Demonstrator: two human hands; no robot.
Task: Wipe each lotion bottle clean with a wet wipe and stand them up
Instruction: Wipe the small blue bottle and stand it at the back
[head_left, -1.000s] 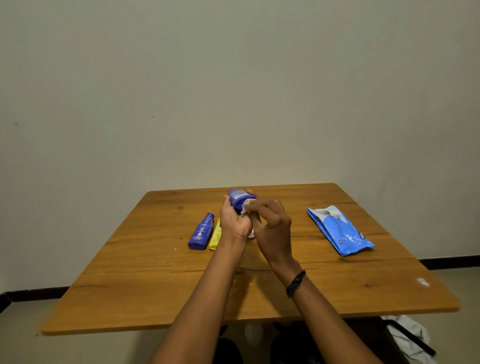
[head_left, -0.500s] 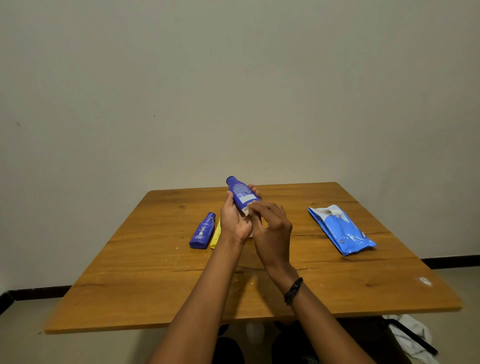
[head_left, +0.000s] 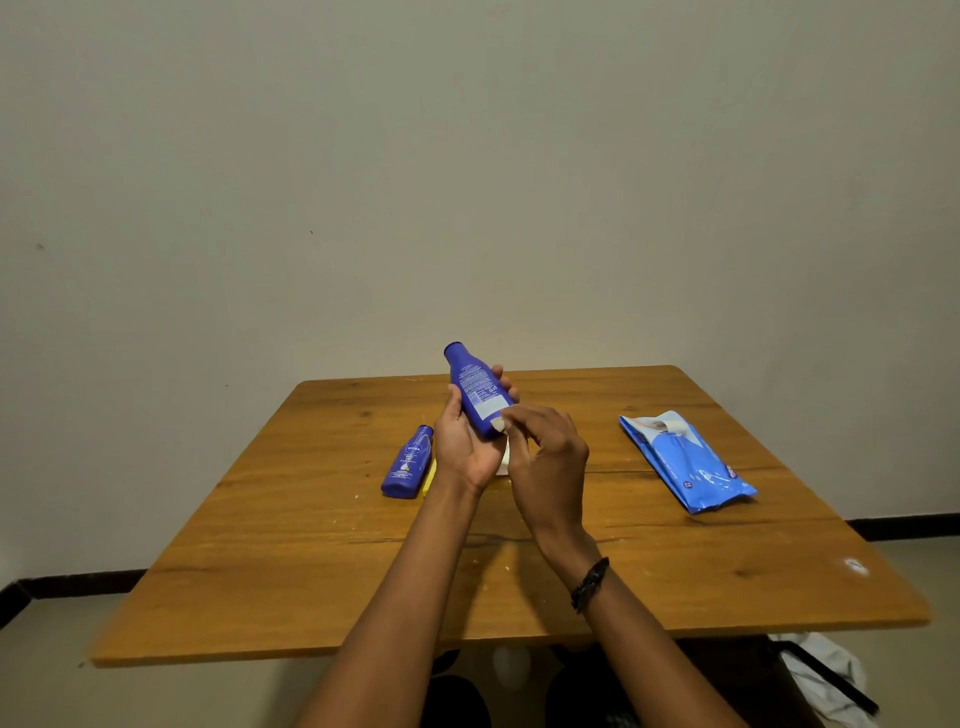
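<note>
My left hand (head_left: 464, 447) grips a dark blue lotion bottle (head_left: 475, 387) above the middle of the table, cap end tilted up and away. My right hand (head_left: 548, 457) pinches a small white wet wipe (head_left: 497, 425) against the bottle's lower end. A smaller blue lotion bottle (head_left: 409, 462) lies flat on the table to the left. A yellow tube (head_left: 429, 475) lies beside it, mostly hidden by my left wrist. Something white (head_left: 503, 457) on the table shows between my hands.
A blue wet wipe pack (head_left: 685, 462) lies on the right side of the wooden table (head_left: 260, 561). A plain wall stands behind the table. White cloth and a dark strap (head_left: 826, 675) lie on the floor at the lower right.
The left hand has raised and tilted the bottle so its cap points up and away. The right hand's wipe has slid from near the top toward the bottle's lower end.
</note>
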